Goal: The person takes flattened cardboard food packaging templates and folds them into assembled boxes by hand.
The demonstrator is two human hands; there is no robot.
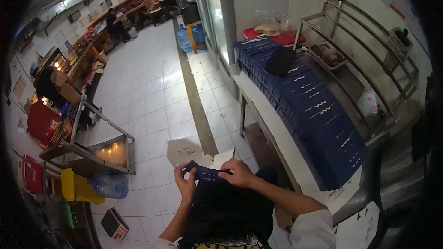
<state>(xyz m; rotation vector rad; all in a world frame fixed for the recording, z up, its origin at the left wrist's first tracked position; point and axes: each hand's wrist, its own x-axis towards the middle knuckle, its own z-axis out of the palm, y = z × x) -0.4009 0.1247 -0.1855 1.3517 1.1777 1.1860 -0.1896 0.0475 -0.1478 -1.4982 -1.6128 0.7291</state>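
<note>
Oblong navy-blue cardboard piece (207, 174) is held at six o'clock, its ends pinched by the left hand (186, 183) and right hand (240, 174); folding appears underway, and even finger pressure seems called for next.

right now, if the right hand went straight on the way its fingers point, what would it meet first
The right hand would meet the dark blue elongated cardboard piece it holds, then probably the left hand, though depth is unclear.

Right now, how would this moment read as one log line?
left hand: pinches dark-blue piece | right hand: pinches its other end | right side: long dark-blue row
</note>
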